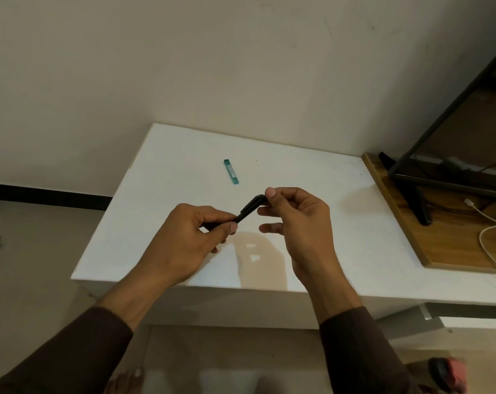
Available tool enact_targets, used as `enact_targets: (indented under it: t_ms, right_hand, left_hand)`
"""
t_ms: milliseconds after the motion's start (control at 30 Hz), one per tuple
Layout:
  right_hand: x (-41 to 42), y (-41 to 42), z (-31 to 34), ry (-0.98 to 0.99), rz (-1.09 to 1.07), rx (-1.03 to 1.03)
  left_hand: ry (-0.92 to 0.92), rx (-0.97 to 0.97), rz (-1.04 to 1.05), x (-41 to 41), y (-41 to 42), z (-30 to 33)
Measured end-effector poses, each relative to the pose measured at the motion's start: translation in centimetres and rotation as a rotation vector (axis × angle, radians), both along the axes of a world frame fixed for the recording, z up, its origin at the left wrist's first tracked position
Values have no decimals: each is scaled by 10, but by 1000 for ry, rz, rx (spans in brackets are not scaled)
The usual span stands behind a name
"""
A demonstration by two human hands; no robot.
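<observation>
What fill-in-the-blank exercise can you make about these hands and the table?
The left hand and right hand both hold a pen coloured ____.
The green case lies on a table whose top is ____.
The white cable rests on a board made of ____.
Missing words: black; white; wood.

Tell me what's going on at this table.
A person holds a black pen in both hands just above the white table. The left hand grips the lower barrel, while the right hand pinches the upper end between thumb and fingers. A slim teal case lies on the table beyond the hands, untouched.
</observation>
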State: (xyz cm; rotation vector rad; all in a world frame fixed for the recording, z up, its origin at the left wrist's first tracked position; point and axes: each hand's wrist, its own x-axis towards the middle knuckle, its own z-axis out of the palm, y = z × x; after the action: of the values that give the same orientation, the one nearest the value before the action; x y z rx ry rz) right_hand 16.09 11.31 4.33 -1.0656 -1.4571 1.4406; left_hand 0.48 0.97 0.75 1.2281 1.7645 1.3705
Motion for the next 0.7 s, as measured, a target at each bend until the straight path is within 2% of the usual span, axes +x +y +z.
enact_targets:
  t_ms: [233,400,500,700]
  right_hand:
    - [1,-1,0,8,5,-32]
    - [18,14,0,-62,-56,-1]
    - [42,30,-4,-220,-149,49]
    - [47,37,-40,-711,-102,170]
  left_hand:
    - [22,-22,-2,-2,-1,-1]
    - [-94,0,12,-3,-2,-3]
    - [-144,13,44,-7,-2,-5]
    - [-150,7,79,-5,-2,-9]
